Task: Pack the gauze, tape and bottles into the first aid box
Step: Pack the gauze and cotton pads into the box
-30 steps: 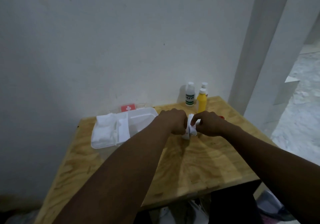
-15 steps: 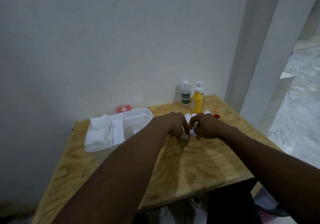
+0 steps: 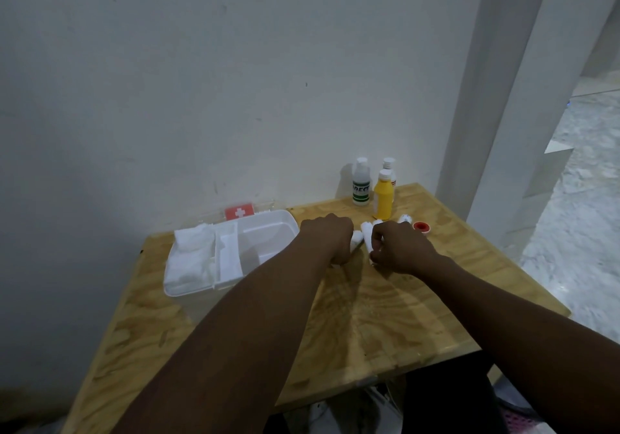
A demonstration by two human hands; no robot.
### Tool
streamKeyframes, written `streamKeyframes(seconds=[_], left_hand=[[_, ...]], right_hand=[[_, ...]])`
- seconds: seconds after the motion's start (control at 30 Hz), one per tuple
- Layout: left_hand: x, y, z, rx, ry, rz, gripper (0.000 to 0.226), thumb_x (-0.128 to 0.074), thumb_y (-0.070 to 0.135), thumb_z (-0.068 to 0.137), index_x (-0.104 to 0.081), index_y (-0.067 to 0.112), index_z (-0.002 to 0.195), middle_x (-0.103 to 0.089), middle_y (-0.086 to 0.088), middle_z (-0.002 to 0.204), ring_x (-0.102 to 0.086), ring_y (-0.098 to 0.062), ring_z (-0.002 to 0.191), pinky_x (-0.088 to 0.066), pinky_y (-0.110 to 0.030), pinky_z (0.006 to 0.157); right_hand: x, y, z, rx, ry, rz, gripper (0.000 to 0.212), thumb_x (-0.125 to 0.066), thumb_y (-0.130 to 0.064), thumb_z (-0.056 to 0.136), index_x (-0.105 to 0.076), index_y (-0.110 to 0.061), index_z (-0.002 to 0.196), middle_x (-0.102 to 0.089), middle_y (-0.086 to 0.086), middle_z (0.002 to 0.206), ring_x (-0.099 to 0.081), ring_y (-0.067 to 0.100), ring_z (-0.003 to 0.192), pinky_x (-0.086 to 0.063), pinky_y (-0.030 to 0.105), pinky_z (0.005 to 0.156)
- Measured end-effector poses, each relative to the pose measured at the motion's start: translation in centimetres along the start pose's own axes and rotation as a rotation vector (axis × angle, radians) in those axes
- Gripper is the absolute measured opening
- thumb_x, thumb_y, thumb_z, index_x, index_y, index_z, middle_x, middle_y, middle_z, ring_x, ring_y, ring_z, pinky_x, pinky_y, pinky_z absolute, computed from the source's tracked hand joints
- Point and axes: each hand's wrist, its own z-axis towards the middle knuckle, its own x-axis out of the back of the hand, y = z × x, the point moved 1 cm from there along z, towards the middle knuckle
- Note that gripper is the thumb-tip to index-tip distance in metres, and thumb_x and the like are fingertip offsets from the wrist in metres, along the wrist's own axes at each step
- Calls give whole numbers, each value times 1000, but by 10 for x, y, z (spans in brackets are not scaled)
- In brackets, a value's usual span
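Note:
A white first aid box [image 3: 268,224] stands open at the table's back left, with folded gauze [image 3: 193,254] in its left compartment. My left hand [image 3: 330,235] and my right hand [image 3: 397,249] meet at the middle of the table, each closed on a white gauze roll [image 3: 366,234] held between them. A yellow bottle [image 3: 383,197], a clear bottle with a green label [image 3: 361,183] and a third white-capped bottle [image 3: 389,165] stand at the back. A red-rimmed tape roll [image 3: 421,227] and a small white roll [image 3: 405,219] lie just right of my hands.
The wooden table [image 3: 369,316] stands against a white wall. A white pillar [image 3: 503,98] rises at its right rear corner. The box's lid with a red cross label [image 3: 239,213] leans behind the box. Dark clutter lies under the table's near edge.
Both hands have stayed on the gauze roll and worked it lower toward the table. The red tape roll now shows to the right of my right hand. The view has shifted slightly.

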Motion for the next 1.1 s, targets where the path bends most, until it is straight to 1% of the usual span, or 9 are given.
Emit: streamKeyframes(seconds=[0.1, 0.2, 0.37, 0.43, 0.57, 0.7, 0.77, 0.87, 1.1], left_hand=[[10, -4, 1, 12, 40, -19, 34, -69, 35, 84, -57, 18, 110, -59, -3, 99, -59, -21, 88, -53, -38, 78], [28, -15, 0, 44, 79, -99, 41, -72, 41, 78, -58, 18, 109, -62, -4, 105, -61, -24, 94, -55, -43, 85], [70, -44, -14, 69, 195, -283, 32, -72, 33, 79, -67, 15, 104, -65, -3, 107, -63, -23, 95, -56, -37, 85], [88, -61, -28, 83, 239, -336, 27, -71, 30, 81, -70, 14, 103, -66, -3, 105, -64, -22, 94, -55, -31, 79], [109, -102, -55, 131, 265, -493, 15, -71, 22, 79, -71, 13, 91, -76, -10, 91, -73, -21, 73, -59, -33, 66], [116, -140, -79, 199, 272, -581, 13, -71, 17, 82, -70, 11, 93, -74, -11, 94, -76, -25, 79, -44, -25, 49], [116, -154, -89, 220, 279, -617, 13, -72, 17, 82, -70, 10, 94, -75, -10, 95, -76, -25, 82, -44, -26, 54], [110, -165, -101, 240, 203, -607, 17, -75, 21, 84, -70, 12, 97, -75, -6, 93, -75, -21, 81, -49, -30, 65], [73, -163, -101, 173, 33, -542, 30, -90, 34, 67, -74, 16, 84, -77, 2, 76, -58, -14, 56, -45, -30, 63]], right_hand=[[4, 3, 2, -28, 31, 60, 16, -70, -24, 78, -63, -13, 87, -65, 7, 96, -59, 24, 90, -52, 36, 72], [15, 2, 4, -45, 116, 129, 22, -69, -40, 79, -61, -19, 84, -65, 1, 90, -59, 22, 86, -49, 35, 71], [41, -16, 13, 6, 210, 235, 23, -70, -40, 77, -61, -22, 90, -62, -3, 90, -58, 18, 82, -41, 30, 68], [53, -31, 16, 65, 252, 290, 21, -69, -36, 77, -63, -20, 90, -64, -3, 88, -59, 15, 79, -43, 29, 69], [72, -70, 22, 178, 237, 397, 14, -65, -23, 77, -66, -17, 90, -65, -1, 91, -61, 17, 73, -57, 40, 72], [76, -114, 23, 311, 281, 422, 16, -63, -19, 78, -69, -14, 92, -66, -1, 89, -58, 12, 66, -54, 34, 70], [74, -133, 22, 366, 261, 420, 18, -62, -19, 79, -69, -14, 94, -65, -2, 90, -56, 10, 66, -49, 28, 67], [66, -152, 20, 429, 168, 348, 19, -65, -21, 79, -70, -15, 96, -63, -2, 93, -55, 13, 79, -41, 21, 63], [37, -160, 4, 449, -79, 107, 32, -73, -21, 78, -64, -20, 108, -62, 0, 107, -60, 18, 91, -54, 34, 80]])
